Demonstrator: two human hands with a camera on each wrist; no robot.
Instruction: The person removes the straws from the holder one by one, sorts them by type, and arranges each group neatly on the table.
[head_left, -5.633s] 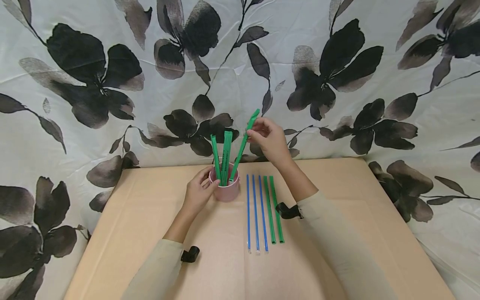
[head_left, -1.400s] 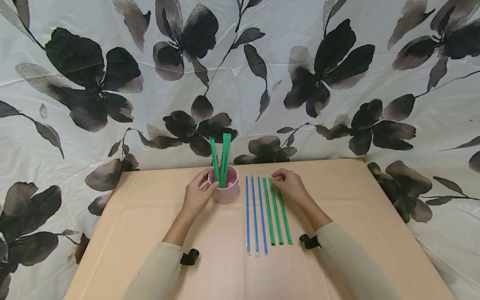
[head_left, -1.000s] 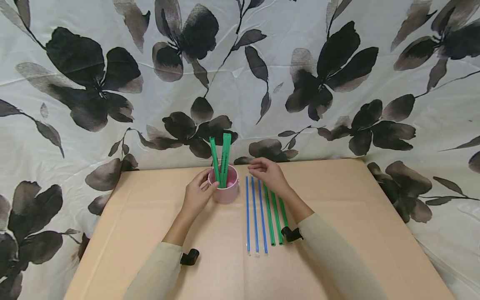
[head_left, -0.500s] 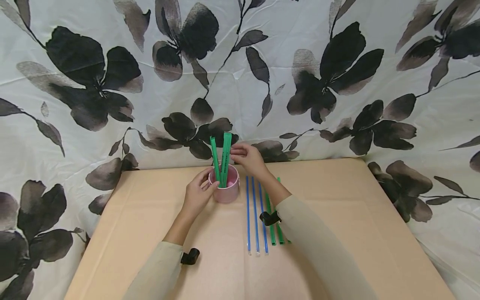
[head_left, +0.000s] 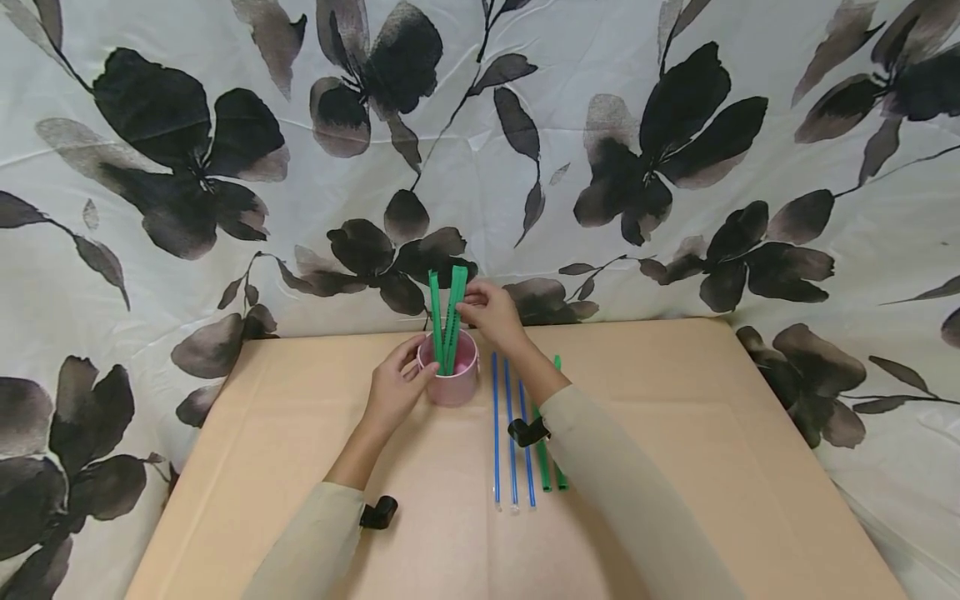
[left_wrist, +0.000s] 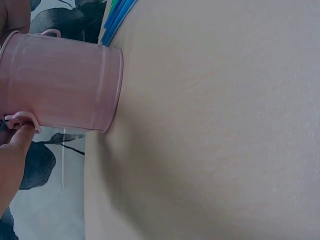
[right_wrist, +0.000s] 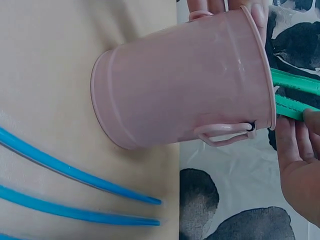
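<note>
You have one pink cup (head_left: 453,392), two hands and two colours of straw.
You can count two handles (right_wrist: 215,128) on the cup, three blue straws (head_left: 496,433) on one table (head_left: 300,433), and at least two green straws (head_left: 543,468) beside them, partly hidden by your right sleeve (head_left: 600,467); at least two more green straws stand in the cup, though you cannot tell exactly how many. Your left hand (head_left: 396,385) and right hand (head_left: 497,318) make two.
</note>
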